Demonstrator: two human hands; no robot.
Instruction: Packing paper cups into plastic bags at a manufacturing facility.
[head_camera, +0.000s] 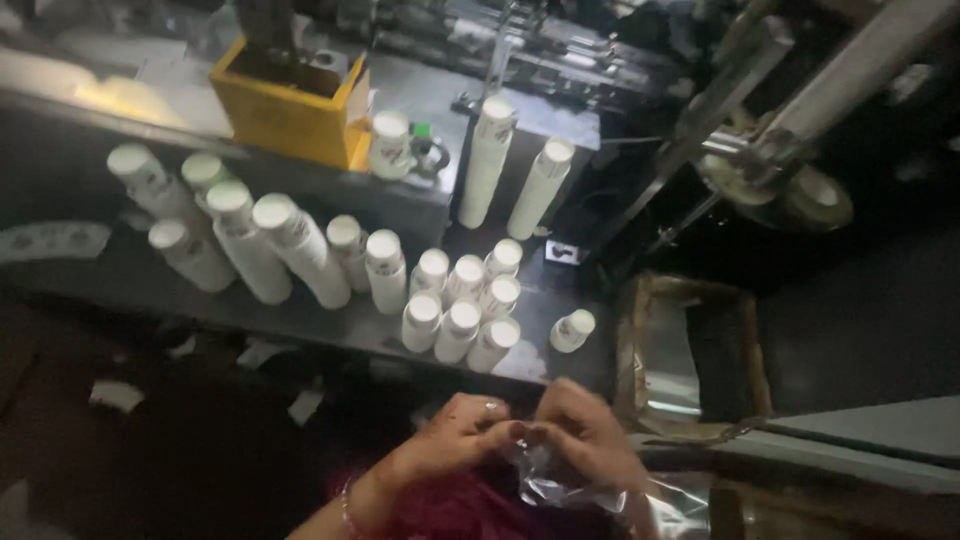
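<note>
Both hands, left hand (455, 435) and right hand (585, 430), pinch the clear plastic bag (560, 480) mouth, working it open; next: spread it wide before the cup stacks (460, 305) on the counter (330, 325).

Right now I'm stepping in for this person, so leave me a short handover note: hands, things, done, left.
Left hand and right hand both pinch the thin clear plastic bag at its top, close to the body.
Stacks of white paper cups stand upside down on the dark metal shelf ahead; a yellow box sits behind.
Done: cups stacked.
Left: no cups in the bag yet.
</note>
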